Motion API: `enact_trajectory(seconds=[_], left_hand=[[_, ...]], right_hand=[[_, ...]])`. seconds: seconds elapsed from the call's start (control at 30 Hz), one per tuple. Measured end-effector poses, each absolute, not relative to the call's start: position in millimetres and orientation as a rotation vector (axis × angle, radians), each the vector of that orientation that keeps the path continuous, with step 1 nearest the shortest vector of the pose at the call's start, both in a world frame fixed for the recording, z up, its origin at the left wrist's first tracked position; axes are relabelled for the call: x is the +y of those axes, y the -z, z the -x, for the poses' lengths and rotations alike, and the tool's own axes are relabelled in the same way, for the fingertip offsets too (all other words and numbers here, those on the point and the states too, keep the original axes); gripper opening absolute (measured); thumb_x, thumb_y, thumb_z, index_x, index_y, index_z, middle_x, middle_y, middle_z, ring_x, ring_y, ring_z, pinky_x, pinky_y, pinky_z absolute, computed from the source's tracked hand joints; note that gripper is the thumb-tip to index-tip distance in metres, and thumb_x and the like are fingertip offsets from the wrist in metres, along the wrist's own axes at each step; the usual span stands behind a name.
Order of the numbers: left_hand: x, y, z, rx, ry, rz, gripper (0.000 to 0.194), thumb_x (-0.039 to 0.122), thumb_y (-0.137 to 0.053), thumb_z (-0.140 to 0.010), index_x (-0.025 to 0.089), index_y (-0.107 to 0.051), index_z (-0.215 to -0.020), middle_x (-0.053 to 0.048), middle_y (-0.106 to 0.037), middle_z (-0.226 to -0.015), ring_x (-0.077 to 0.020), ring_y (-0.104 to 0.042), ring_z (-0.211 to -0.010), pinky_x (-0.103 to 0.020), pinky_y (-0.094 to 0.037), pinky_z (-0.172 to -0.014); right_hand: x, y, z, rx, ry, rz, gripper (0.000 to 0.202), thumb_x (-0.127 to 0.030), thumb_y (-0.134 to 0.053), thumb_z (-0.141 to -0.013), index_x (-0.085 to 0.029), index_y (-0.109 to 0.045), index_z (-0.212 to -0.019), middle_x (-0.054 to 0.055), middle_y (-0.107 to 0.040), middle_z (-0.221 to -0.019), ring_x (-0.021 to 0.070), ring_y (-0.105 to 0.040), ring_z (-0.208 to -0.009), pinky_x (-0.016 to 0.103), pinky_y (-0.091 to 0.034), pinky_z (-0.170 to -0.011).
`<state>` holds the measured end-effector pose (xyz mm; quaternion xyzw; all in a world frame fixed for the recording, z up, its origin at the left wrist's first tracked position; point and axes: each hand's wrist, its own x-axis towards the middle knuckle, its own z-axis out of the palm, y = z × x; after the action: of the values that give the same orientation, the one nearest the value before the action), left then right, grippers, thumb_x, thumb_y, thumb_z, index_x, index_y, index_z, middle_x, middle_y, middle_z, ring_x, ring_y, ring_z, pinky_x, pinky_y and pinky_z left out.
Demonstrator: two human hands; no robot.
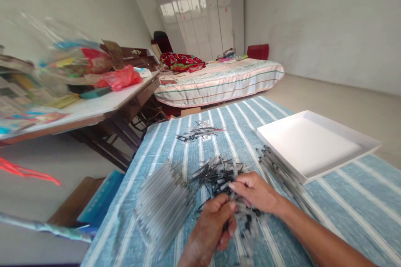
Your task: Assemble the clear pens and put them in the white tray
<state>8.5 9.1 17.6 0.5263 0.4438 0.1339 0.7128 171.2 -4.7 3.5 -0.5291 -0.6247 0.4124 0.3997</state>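
Observation:
My left hand and my right hand come together at the front of the striped cloth. Fingers of both are pinched on a small greyish piece, largely covered by the fingertips. Just beyond them lies a loose pile of black and clear thin parts, some of it spilling below my right hand. A stack of grey translucent tubes lies left of my left hand. Several long grey rods lie to the right, partly behind my right forearm.
A white shallow tray stands at the right. Farther back lies a small group of black parts. A side table at left holds plastic bags and a red bag. Beyond the cloth is a bed.

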Motion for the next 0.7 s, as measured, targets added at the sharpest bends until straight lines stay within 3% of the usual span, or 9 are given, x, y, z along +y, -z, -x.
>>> enact_trajectory(seconds=[0.13,0.27,0.47,0.63,0.7], left_hand=[[9.4,-17.8,-5.1,0.966,-0.262,-1.197,0.025,0.042,-0.050,-0.078,0.017,-0.051,-0.073,0.007,-0.048,-0.042,-0.0031,-0.024,-0.025,-0.015,-0.016,-0.026],[10.1,-17.6,-3.2,0.953,-0.251,-1.194,0.026,0.041,-0.048,-0.080,0.017,-0.051,-0.072,0.006,-0.048,-0.041,-0.0031,-0.024,-0.024,-0.015,-0.017,-0.026],[10.2,-17.4,-4.6,0.952,-0.221,-1.185,0.021,0.035,-0.047,-0.080,0.017,-0.051,-0.071,0.006,-0.047,-0.040,-0.0033,-0.024,-0.024,-0.016,-0.016,-0.025],[8.6,-13.4,-5.2,0.953,-0.237,-1.204,0.021,0.035,-0.046,-0.081,0.017,-0.051,-0.071,0.006,-0.047,-0.040,-0.0034,-0.024,-0.024,-0.016,-0.017,-0.025],[8.2,-12.1,-5.3,0.960,-0.244,-1.201,0.021,0.035,-0.046,-0.081,0.017,-0.052,-0.072,0.006,-0.048,-0.040,-0.0034,-0.024,-0.024,-0.016,-0.017,-0.025]], right_hand=[[-6.7,-1.1,-179.3,-1.575,-1.279,1.199,0.037,-0.042,-0.043,-0.086,-0.016,-0.047,-0.060,-0.004,-0.052,-0.048,0.0054,-0.042,-0.037,0.016,-0.032,-0.039],[-6.6,-0.4,-183.6,-1.532,-1.466,1.049,0.029,-0.044,-0.048,-0.083,-0.015,-0.054,-0.082,-0.001,-0.060,-0.061,0.0080,-0.053,-0.043,0.018,-0.039,-0.044],[-5.7,3.1,-181.8,-1.541,-1.308,1.252,0.042,-0.048,-0.043,-0.084,-0.017,-0.045,-0.057,-0.004,-0.051,-0.046,0.0041,-0.040,-0.032,0.015,-0.027,-0.033],[-6.5,5.1,-182.8,-1.497,-1.481,1.107,0.026,-0.041,-0.049,-0.083,-0.016,-0.051,-0.077,-0.003,-0.059,-0.059,0.0067,-0.052,-0.040,0.015,-0.034,-0.038],[-7.0,4.9,-182.3,-1.498,-1.427,1.174,0.026,-0.041,-0.050,-0.082,-0.016,-0.051,-0.076,-0.004,-0.056,-0.055,0.0065,-0.050,-0.038,0.015,-0.032,-0.036]])
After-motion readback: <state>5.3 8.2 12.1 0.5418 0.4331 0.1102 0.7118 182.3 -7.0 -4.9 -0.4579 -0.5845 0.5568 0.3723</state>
